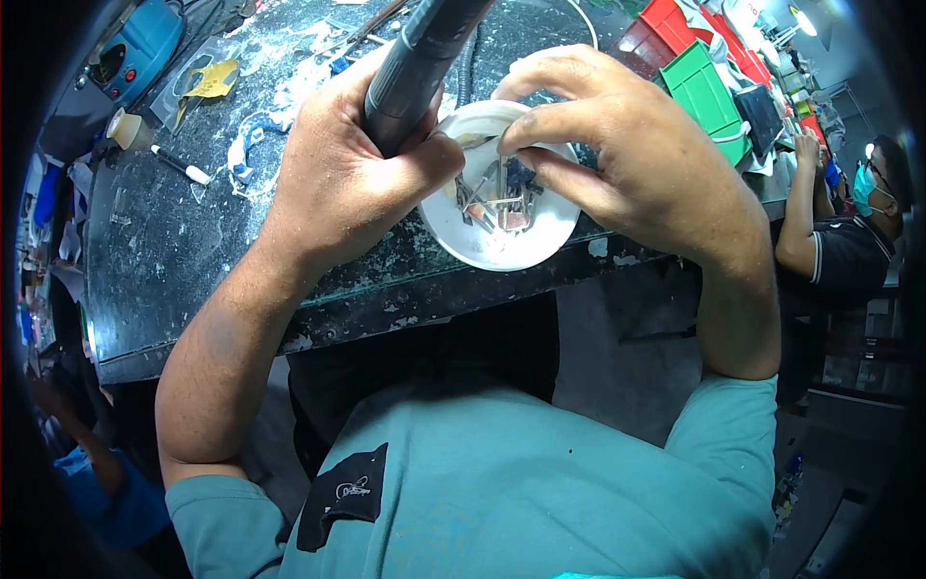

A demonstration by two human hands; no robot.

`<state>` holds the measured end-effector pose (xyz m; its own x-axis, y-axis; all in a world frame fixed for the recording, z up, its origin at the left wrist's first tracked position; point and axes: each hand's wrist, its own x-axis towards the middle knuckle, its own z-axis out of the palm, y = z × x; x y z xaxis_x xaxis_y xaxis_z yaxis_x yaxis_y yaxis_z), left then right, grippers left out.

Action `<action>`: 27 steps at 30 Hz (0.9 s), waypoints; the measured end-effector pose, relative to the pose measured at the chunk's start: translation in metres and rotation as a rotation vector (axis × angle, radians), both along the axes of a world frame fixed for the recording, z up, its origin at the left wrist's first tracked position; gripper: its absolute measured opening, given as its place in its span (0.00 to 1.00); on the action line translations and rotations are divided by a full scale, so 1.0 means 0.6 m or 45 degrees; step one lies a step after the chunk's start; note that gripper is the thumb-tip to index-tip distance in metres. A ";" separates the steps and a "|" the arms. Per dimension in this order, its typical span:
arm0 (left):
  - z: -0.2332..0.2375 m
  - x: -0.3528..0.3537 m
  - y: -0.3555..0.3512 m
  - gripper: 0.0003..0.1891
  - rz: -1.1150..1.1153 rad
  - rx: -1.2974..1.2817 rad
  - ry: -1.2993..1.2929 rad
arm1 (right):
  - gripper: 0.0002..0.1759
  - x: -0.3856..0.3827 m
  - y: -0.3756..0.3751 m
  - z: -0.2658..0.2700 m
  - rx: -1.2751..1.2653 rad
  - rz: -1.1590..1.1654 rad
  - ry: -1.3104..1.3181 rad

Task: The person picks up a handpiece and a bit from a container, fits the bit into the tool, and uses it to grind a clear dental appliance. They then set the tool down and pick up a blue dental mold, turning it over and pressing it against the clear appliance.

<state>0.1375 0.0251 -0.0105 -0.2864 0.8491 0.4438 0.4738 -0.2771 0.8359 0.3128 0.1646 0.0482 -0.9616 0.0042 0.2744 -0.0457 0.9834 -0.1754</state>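
My left hand (357, 164) grips a dark grey rotary handpiece (415, 68), its body rising toward the top of the view. Its tip is hidden behind my fingers near the rim of a white round dish (482, 246). The dish sits at the front edge of the dark workbench (174, 261) and holds several small metal burs and bits (497, 198). My right hand (617, 154) reaches over the dish, thumb and forefinger pinched on one thin bit inside it.
A marker pen (181, 166), a blue curved piece (246, 145), a yellow scrap (214, 79) and white dust lie on the bench's left part. Red and green bins (704, 82) stand at the back right. Another person (849, 232) works at the far right.
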 end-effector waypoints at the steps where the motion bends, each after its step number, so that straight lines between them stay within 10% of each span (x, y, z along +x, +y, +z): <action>1: 0.000 0.001 0.000 0.09 -0.001 0.000 0.000 | 0.10 0.000 0.000 0.000 0.004 0.007 -0.006; 27: 0.002 0.001 -0.002 0.10 -0.010 -0.040 -0.024 | 0.07 -0.014 -0.006 0.001 0.164 -0.015 -0.033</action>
